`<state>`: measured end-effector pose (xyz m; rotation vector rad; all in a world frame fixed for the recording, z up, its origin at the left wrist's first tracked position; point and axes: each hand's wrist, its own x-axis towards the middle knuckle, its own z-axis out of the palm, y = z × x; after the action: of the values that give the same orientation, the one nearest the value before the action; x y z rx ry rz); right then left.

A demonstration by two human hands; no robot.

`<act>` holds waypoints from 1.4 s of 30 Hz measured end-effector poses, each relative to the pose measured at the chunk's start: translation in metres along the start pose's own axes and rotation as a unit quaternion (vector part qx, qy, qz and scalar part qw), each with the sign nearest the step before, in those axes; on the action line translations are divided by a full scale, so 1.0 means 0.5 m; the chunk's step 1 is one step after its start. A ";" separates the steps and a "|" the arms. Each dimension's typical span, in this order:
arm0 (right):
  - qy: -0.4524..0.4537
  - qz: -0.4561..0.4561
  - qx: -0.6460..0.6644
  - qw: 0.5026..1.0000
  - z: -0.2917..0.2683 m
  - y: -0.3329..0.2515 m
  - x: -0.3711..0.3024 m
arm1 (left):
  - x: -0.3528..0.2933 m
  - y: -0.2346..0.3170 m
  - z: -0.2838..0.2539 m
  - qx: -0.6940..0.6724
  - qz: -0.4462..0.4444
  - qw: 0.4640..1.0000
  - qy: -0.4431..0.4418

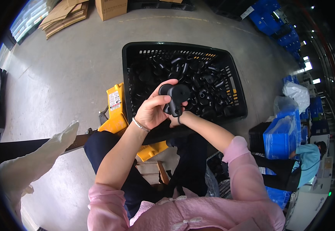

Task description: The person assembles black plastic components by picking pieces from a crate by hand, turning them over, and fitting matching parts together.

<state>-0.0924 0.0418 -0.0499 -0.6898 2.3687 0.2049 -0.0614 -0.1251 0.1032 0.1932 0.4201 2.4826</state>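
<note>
My left hand (152,109) is closed around a black molded plastic part (178,94) with rounded lobes and a short stem that has a small hole at its lower end. The thumb presses on the part's near side, and the fingers wrap behind it. Just below it is my right hand (174,121), mostly hidden behind the part and my left hand, so its fingers cannot be made out. Both hands are above the near side of a black plastic crate (126,57). Inside the crate lies a jumbled heap of similar black parts (202,82).
Yellow equipment (116,106) stands against the crate's left side. A translucent plastic sheet (40,158) hangs at the lower left. Flattened cardboard (64,15) and a carton (111,8) are at the back. Blue bins (279,136) and another person (308,161) are on the right.
</note>
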 end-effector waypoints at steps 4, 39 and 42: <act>-0.036 0.104 -0.006 0.994 0.023 0.028 0.022 | 0.003 0.003 0.002 -0.010 0.007 1.000 -0.006; 0.171 -0.214 0.924 0.268 -0.224 0.021 -0.262 | -0.015 -0.011 -0.033 0.077 0.019 0.981 0.176; 0.170 -0.256 0.928 0.209 -0.227 0.016 -0.254 | -0.017 -0.009 -0.033 0.079 0.022 0.979 0.185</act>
<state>-0.0765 0.0670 0.1180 0.0110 0.7072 -2.6902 -0.0562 -0.1309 0.0858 -0.2049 0.7752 2.5292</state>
